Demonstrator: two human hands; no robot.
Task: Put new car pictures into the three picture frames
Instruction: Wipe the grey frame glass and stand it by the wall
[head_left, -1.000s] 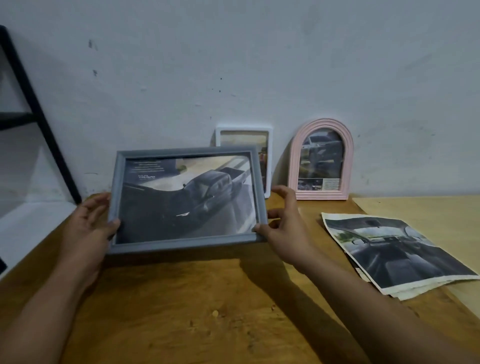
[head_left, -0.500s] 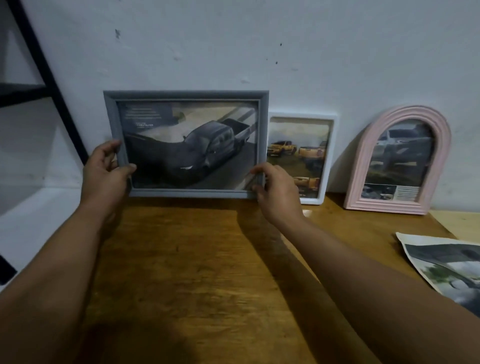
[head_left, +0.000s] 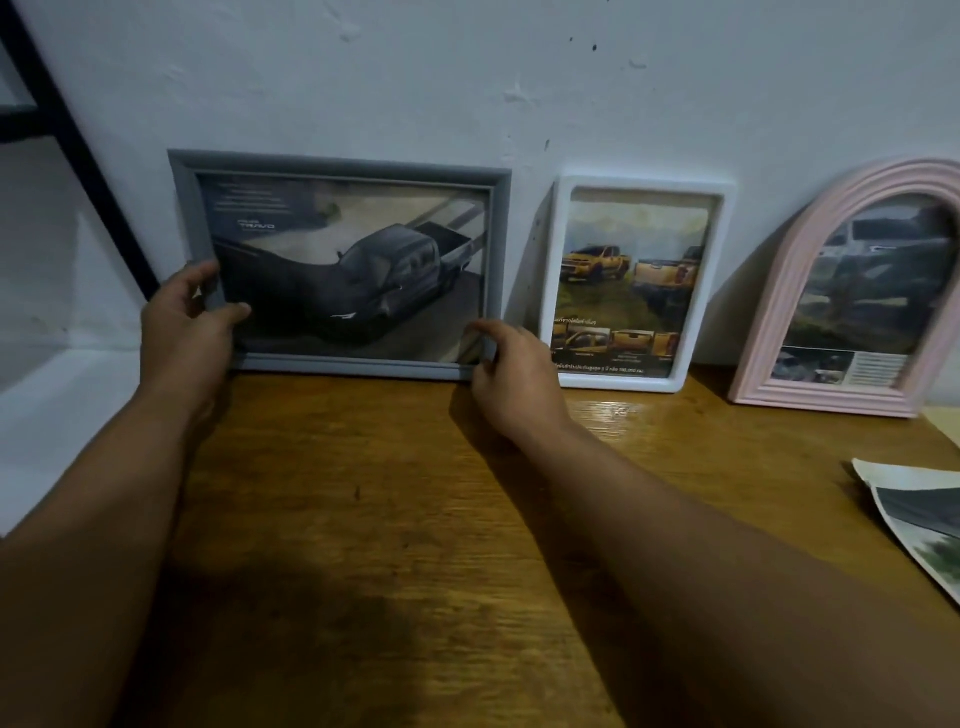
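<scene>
A grey frame (head_left: 340, 169) with a dark pickup picture stands on the wooden table, leaning against the white wall. My left hand (head_left: 187, 325) grips its lower left side, thumb on the glass. My right hand (head_left: 511, 371) pinches its lower right corner. To its right a white frame (head_left: 724, 270) holds a picture of yellow pickups. At the far right an arched pink frame (head_left: 774, 312) holds a dark car picture. Both lean on the wall.
Loose car prints (head_left: 919, 519) lie at the right edge of the wooden table (head_left: 415, 519). A black metal rack leg (head_left: 88, 161) slants down at the left, beside a white ledge (head_left: 47, 405). A pale board (head_left: 943, 421) lies at the far right.
The grey frame went from held above the table to standing at the wall, left of the white frame. Both hands stayed on it. The view shifted closer and left.
</scene>
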